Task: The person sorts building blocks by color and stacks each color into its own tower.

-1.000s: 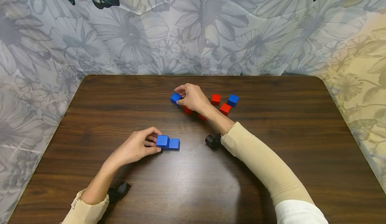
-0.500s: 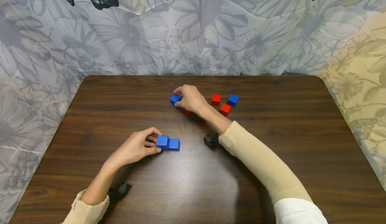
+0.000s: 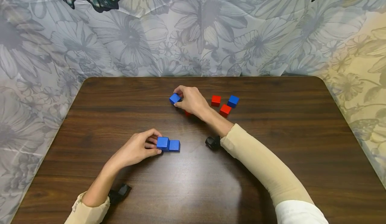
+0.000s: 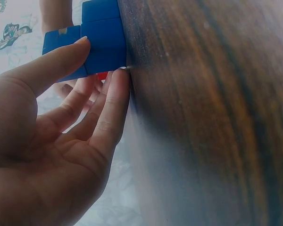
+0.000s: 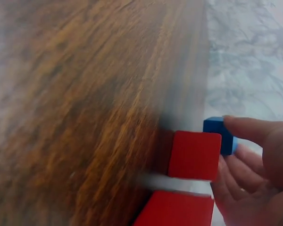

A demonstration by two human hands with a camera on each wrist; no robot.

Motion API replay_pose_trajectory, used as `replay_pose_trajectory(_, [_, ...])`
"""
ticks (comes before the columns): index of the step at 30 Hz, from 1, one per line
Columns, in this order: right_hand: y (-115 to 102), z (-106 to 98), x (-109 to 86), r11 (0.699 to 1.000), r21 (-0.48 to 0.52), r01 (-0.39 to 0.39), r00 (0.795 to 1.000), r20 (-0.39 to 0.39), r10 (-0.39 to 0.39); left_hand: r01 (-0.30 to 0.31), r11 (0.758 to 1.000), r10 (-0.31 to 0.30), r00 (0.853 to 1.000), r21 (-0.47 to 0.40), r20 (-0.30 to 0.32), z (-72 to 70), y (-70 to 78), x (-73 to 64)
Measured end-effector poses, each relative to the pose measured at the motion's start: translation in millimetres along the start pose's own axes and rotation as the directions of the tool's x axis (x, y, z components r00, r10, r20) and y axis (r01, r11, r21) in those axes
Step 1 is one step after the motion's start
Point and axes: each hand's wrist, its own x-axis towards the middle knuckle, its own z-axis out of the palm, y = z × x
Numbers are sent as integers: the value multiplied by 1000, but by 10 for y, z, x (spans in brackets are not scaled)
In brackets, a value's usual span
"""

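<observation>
My left hand [image 3: 137, 147] pinches a small stack of blue cubes between thumb and fingers. One blue cube [image 3: 163, 142] sits on top at the left, and a lower blue cube [image 3: 174, 145] adjoins it on the right. In the left wrist view, the thumb lies across the upper cube [image 4: 52, 41] and the fingers are on the opposite side. Farther back, my right hand [image 3: 193, 100] pinches another blue cube [image 3: 174, 98] between thumb and fingertips. The right wrist view shows this blue cube [image 5: 217, 127] partly behind a red cube [image 5: 194, 155].
Right of the right hand lie two red cubes, a rear one [image 3: 215, 100] and a nearer one [image 3: 225, 110], beside a loose blue cube [image 3: 233, 101]. Another red cube [image 3: 188, 113] peeks out beneath the right hand. A floral cloth [image 3: 193, 33] hangs behind the dark wooden table [image 3: 286, 123].
The right hand and its blue cube have shifted slightly left, and the cube has turned a little. A red cube under the right wrist is now hidden. The left hand stays at the stack.
</observation>
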Motion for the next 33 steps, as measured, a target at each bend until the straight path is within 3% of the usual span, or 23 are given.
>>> replay_pose_trajectory(10, [41,-50,-111,972,231,35,999,-26,-30,-2,1000,2,1000,10,2,3,-4,-8])
replay_pose_trajectory(16, [52,-69,-162,960,279,23,999,-30,-15,-6,1000,5,1000,12,12,18,-8,7])
replay_pose_trajectory(26, [59,-109,-186,946,315,81,996,-70,-62,-12,1000,11,1000,21,3,8,-13,-2])
replay_pose_trajectory(33, [71,-127,-226,895,429,123,991,-94,-92,-7,1000,7,1000,16,4,-1,-7,7])
